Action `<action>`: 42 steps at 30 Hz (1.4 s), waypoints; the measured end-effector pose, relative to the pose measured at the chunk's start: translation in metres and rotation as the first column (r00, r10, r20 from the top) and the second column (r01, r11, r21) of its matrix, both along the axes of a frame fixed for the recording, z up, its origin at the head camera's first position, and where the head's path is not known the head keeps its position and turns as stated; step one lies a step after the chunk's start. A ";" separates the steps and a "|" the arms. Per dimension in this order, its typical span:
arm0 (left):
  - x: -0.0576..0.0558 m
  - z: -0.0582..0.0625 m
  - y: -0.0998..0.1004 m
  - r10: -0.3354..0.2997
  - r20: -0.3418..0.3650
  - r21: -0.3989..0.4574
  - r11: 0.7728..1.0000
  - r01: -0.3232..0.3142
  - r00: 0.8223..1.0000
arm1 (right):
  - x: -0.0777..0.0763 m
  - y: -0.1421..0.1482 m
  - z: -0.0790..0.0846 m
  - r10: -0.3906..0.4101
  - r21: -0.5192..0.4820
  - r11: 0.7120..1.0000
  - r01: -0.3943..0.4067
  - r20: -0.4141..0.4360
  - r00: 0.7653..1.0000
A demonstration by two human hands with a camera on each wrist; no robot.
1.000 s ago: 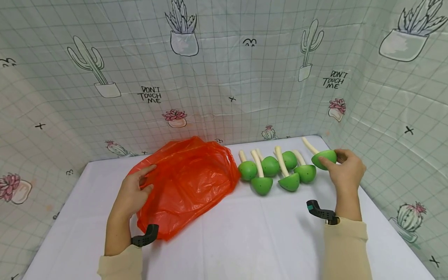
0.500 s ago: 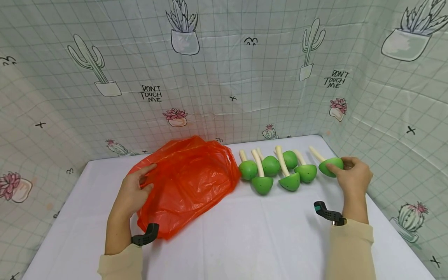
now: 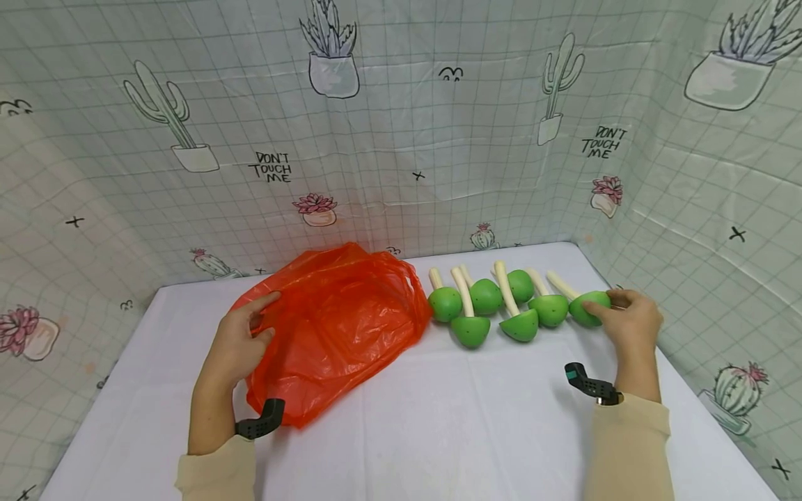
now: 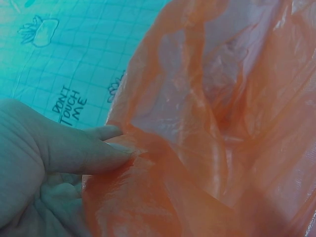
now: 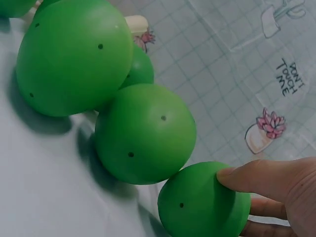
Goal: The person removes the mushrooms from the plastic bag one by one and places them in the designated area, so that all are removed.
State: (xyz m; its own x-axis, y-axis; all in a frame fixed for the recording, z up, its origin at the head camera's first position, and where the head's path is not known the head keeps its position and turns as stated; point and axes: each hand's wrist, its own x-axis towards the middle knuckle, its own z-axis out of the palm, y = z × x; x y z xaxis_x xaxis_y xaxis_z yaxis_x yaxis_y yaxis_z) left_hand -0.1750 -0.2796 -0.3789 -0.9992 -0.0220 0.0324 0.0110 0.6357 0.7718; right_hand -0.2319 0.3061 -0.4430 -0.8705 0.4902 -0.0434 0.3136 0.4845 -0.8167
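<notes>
My left hand [image 3: 238, 341] pinches the near-left edge of a crumpled red plastic bag [image 3: 338, 334], its mouth spread toward me. In the left wrist view the thumb lies over the thin film of the bag [image 4: 163, 197]. On the right, my right hand [image 3: 631, 321] holds a toy mushroom [image 3: 592, 309] by its green cap, thumb on the near side, fingers behind. Its pale stem points back and left. This cap [image 5: 197, 202] sits right at the neighbouring mushroom's cap [image 5: 145, 136] in the right wrist view.
Several more green-capped mushrooms [image 3: 470, 332] lie grouped between the bag and my right hand, stems toward the back. A white cloth covers the table [image 3: 426, 431]. Behind and beside it hangs a gridded curtain [image 3: 401, 125] printed with cacti.
My right hand has moved right and down with the mushroom, lowering it beside the group's right end. My left hand and the bag have stayed put.
</notes>
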 end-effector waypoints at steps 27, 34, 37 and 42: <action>0.002 0.001 0.002 0.006 -0.018 0.016 1.000 -0.005 1.000 | 0.005 0.001 0.006 0.062 0.002 0.998 -0.062 0.014 0.998; 0.001 0.001 0.003 0.005 -0.054 0.026 1.000 -0.004 0.999 | -0.002 -0.024 0.018 -0.022 0.001 1.000 0.022 -0.074 0.997; 0.002 0.000 0.002 -0.009 -0.085 0.048 0.999 0.013 0.996 | -0.004 -0.040 0.026 -0.012 -0.005 1.000 0.012 -0.128 0.992; 0.003 0.003 0.002 -0.020 -0.169 0.069 0.997 0.031 0.985 | -0.004 -0.070 0.041 0.078 -0.059 0.994 -0.091 -0.197 0.977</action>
